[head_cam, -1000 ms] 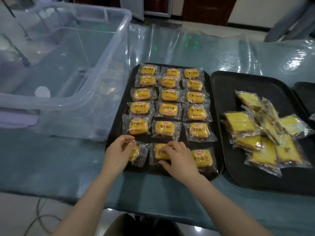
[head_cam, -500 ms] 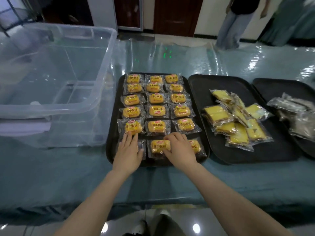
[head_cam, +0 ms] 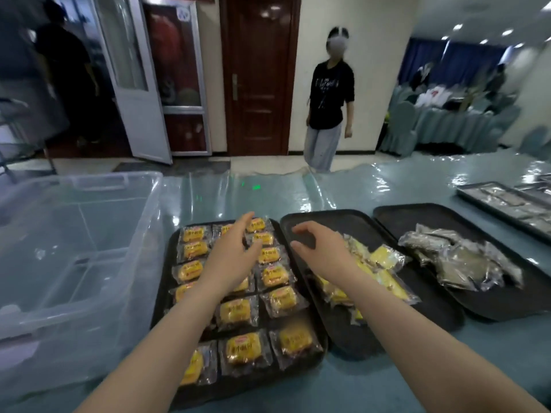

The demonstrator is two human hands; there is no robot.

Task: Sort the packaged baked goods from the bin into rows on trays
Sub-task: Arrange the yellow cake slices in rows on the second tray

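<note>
Left hand up over the left tray, fingers straight and spread, holding nothing. Right hand up over the middle tray, fingers loosely bent, holding nothing. Under the left hand, little yellow breads in neat rows of three. Just right of the right hand, a messy pile of yellow cakes. Farther right, a third tray with dark packs in a heap. Left of the left hand, a big clear bin. Far ahead, a person in a black shirt near a brown door.
</note>
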